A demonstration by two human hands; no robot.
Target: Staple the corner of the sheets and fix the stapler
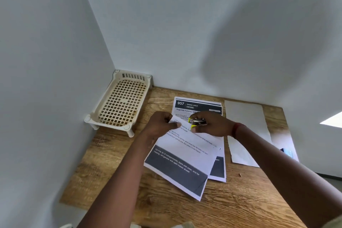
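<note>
Left hand (pixel 160 124) pinches the top edge of the tilted printed sheet (pixel 183 155), fingers curled tight around the paper corner, thumb on top. Right hand (pixel 212 124) is wrapped around a small stapler (pixel 197 122), silver metal body with yellow-green ends, fingers curled over it and thumb underneath; stapler mouth sits at the sheet's top edge, just beside the left hand's fingertips. Can't tell whether the stapler jaws are pressed fully closed, the fingers cover most of it. The held sheet lies at an angle with its lower part resting on the wooden table (pixel 240 200), dark grey band with white text toward its near end. It overlaps a second printed stack (pixel 199 106) lying flat under it, header reading "957 DINING AREA" visible past the hands. A blank white paper (pixel 246 127) lies flat to the right, near the stack but not touching it, partly crossed by the right forearm. Red band on the right wrist (pixel 236 128). Cream plastic rack (pixel 120 103) with a grid bottom stands on short legs in the far left corner against the walls, well apart from the papers.
</note>
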